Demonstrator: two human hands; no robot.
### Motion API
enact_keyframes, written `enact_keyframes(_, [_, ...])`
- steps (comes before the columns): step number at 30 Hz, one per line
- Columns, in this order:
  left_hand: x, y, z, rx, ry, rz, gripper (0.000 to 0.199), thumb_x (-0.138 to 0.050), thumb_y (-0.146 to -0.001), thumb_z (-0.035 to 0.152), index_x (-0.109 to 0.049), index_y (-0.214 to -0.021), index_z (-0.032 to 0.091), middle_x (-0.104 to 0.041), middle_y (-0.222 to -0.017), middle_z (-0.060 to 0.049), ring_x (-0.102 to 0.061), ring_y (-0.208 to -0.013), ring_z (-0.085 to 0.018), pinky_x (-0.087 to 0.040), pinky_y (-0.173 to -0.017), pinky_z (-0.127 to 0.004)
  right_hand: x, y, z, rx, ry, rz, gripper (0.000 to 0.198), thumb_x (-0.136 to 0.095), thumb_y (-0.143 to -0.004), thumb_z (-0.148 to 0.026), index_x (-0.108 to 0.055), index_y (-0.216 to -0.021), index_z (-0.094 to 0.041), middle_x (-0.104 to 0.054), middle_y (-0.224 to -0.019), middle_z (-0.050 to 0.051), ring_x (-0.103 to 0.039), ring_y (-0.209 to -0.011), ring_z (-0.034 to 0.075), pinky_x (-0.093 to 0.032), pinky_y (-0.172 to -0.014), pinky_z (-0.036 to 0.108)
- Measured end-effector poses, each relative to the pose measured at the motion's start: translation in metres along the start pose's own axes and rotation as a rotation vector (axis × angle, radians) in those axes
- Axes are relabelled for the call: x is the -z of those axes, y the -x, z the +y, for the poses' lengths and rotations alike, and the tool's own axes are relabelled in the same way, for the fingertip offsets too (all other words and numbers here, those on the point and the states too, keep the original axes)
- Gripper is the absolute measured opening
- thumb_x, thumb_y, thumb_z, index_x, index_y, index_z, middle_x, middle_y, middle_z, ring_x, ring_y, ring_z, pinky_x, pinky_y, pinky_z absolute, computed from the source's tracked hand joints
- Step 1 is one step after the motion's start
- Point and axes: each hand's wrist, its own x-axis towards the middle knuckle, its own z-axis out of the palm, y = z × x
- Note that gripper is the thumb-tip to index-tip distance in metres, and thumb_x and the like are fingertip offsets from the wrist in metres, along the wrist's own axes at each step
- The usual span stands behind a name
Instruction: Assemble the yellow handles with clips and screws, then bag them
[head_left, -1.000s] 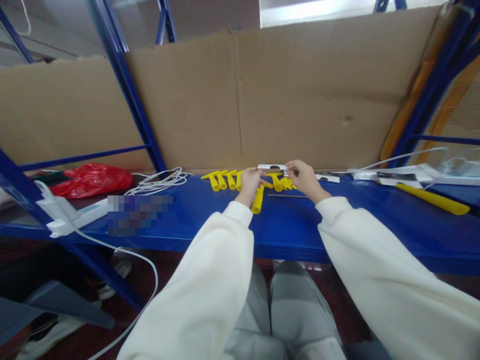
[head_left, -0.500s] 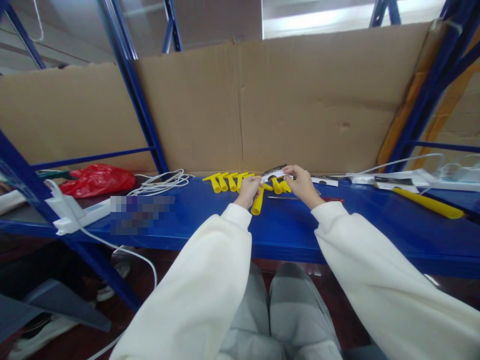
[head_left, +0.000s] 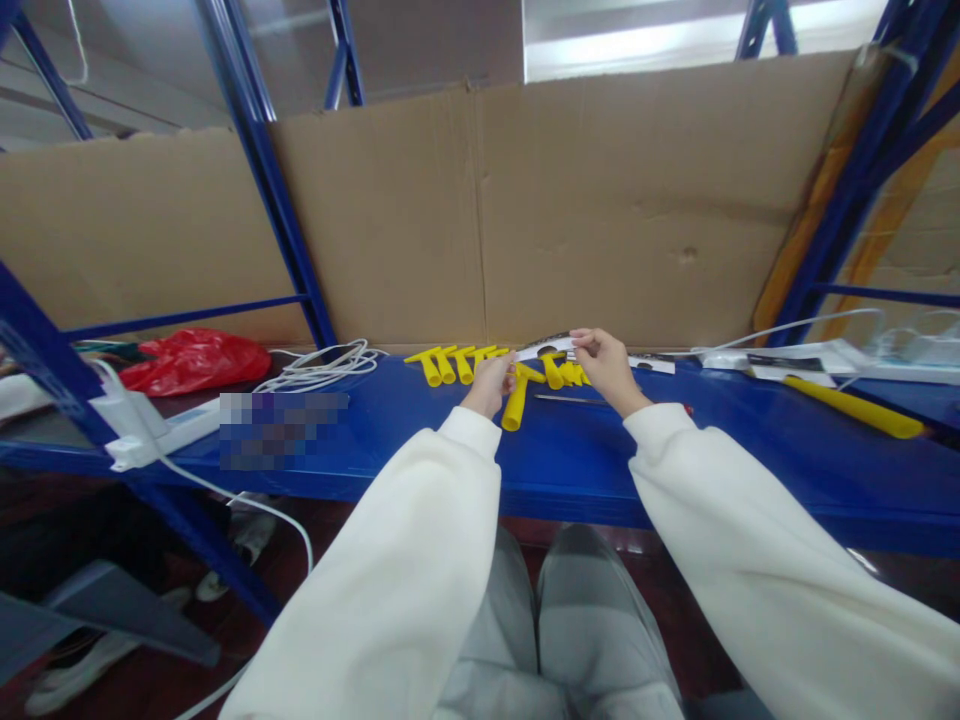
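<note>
White strip (head_left: 556, 345) is pinched between left hand (head_left: 491, 385) and right hand (head_left: 606, 365), above the blue table (head_left: 570, 470); even, light tension is advised (whether the yellow T-piece (head_left: 514, 412) is also left-gripped cannot be told).

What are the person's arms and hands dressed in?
Both arms have loose, plain cream-white sleeves that narrow into cuffs at the wrists. The left hand and right hand wear no gloves.
</note>
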Motion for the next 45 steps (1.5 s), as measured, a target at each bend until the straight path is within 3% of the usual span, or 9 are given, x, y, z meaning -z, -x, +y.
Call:
enact_keyframes(4, [0.0,0.001,0.002,0.007,0.067,-0.117,0.016,-0.064,-0.085,0.011,-0.053,-0.074,0.015,-0.041,-0.048,0.009,-0.034,-0.033,-0.002,-0.024,-0.038,-0.016,0.002,-0.002,0.006,-0.06,-0.013,-0.011,0.005,-0.058,-0.071,-0.019,-0.054,-0.069,-0.022,-0.072,-0.108,0.011,-0.068,-0.104,0.023,-0.051,-0.097,0.046])
enact_keyframes(10, [0.001,0.005,0.004,0.003,0.085,-0.186,0.012,-0.068,-0.086,0.017,-0.058,-0.08,0.014,-0.054,-0.057,0.005,-0.039,-0.035,-0.001,-0.027,-0.039,-0.017,0.002,0.0,0.007,-0.079,-0.036,-0.01,0.004,-0.058,-0.071,-0.018,-0.057,-0.068,-0.021,-0.072,-0.111,0.011,-0.067,-0.106,0.023,-0.05,-0.098,0.045])
enact_keyframes(20, [0.001,0.011,0.01,0.085,0.092,-0.294,0.014,-0.068,-0.087,0.025,-0.061,-0.081,0.014,-0.058,-0.064,0.001,-0.043,-0.038,-0.003,-0.029,-0.038,-0.017,0.005,0.002,0.001,-0.075,-0.022,-0.003,0.008,-0.056,-0.069,-0.014,-0.055,-0.065,-0.021,-0.072,-0.108,0.011,-0.066,-0.107,0.024,-0.047,-0.102,0.048])
enact_keyframes(25, [0.0,0.009,0.003,0.0,0.002,-0.223,0.011,-0.066,-0.086,0.013,-0.057,-0.08,0.015,-0.061,-0.066,0.002,-0.046,-0.038,-0.003,-0.031,-0.041,-0.016,0.004,0.0,0.005,-0.063,-0.046,0.031,0.009,-0.056,-0.073,-0.016,-0.063,-0.074,-0.021,-0.066,-0.12,0.01,-0.061,-0.115,0.025,-0.05,-0.099,0.047])
enact_keyframes(29, [0.001,0.005,0.001,-0.039,0.035,-0.199,0.014,-0.064,-0.086,0.01,-0.054,-0.077,0.016,-0.061,-0.064,0.004,-0.046,-0.037,-0.002,-0.032,-0.042,-0.015,0.003,-0.002,0.009,-0.154,-0.105,0.056,0.013,-0.06,-0.078,-0.026,-0.067,-0.088,-0.021,-0.064,-0.117,0.009,-0.065,-0.103,0.024,-0.055,-0.089,0.047])
enact_keyframes(35, [0.001,0.006,0.004,-0.023,0.014,-0.156,0.018,-0.06,-0.087,0.006,-0.053,-0.074,0.016,-0.06,-0.059,0.003,-0.045,-0.036,-0.003,-0.031,-0.041,-0.015,0.006,0.0,0.003,0.035,0.063,0.006,0.026,-0.069,-0.078,-0.044,-0.067,-0.07,-0.02,-0.065,-0.104,0.011,-0.061,-0.106,0.026,-0.051,-0.092,0.043])
enact_keyframes(41, [0.001,0.008,0.003,-0.063,-0.062,-0.186,0.026,-0.06,-0.087,0.005,-0.049,-0.066,0.016,-0.058,-0.056,0.004,-0.044,-0.034,-0.003,-0.028,-0.04,-0.016,0.008,-0.001,0.006,-0.041,0.008,0.059,0.035,-0.065,-0.08,-0.055,-0.063,-0.085,-0.021,-0.063,-0.089,0.005,-0.058,-0.074,0.017,-0.053,-0.072,0.035])
enact_keyframes(45, [0.001,0.007,0.0,-0.087,-0.147,-0.18,0.027,-0.062,-0.086,0.007,-0.047,-0.064,0.017,-0.055,-0.055,0.005,-0.043,-0.034,-0.003,-0.028,-0.039,-0.016,0.011,-0.002,0.006,0.065,0.116,0.053,0.036,-0.069,-0.077,-0.055,-0.06,-0.068,-0.021,-0.059,-0.093,0.007,-0.058,-0.087,0.021,-0.052,-0.078,0.037])
